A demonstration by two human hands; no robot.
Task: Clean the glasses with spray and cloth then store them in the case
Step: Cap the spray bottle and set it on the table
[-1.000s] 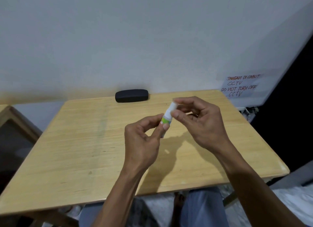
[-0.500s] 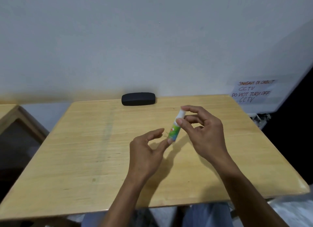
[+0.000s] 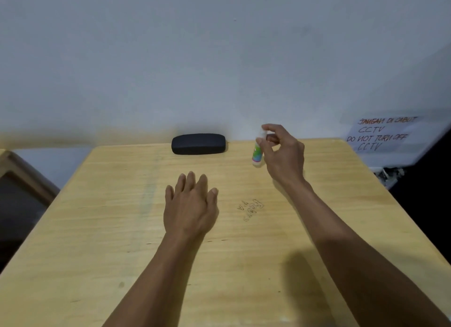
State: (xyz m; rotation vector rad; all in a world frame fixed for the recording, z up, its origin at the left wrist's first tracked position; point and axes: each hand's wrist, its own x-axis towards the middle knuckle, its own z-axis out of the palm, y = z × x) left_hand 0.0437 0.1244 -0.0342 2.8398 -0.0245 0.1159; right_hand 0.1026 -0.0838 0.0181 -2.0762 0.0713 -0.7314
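Spray bottle (image 3: 258,153) is the only thing in anyone's grip right now. It's a small white one with a green label, standing upright near the far edge of the wooden table (image 3: 97,229), a bit toward the far right corner. The right hand (image 3: 284,156) has it pinched up near the top between thumb and fingers, rest of the fingers curled loosely. Can't tell if the bottom is actually touching the table or just above it.

Left hand (image 3: 190,204) is palm down over the middle of the table, fingers straight and spread a little, gripping nothing. Looks like it's resting on the wood or just above it, hard to say.

Black glasses case (image 3: 198,143) sits closed at the far edge, right up against the wall (image 3: 219,58), to the left of the bottle and clearly apart from it.

Some pen scribble (image 3: 251,208) on the wood between the two forearms, and a handwritten CCTV sign (image 3: 383,134) past the far right corner.
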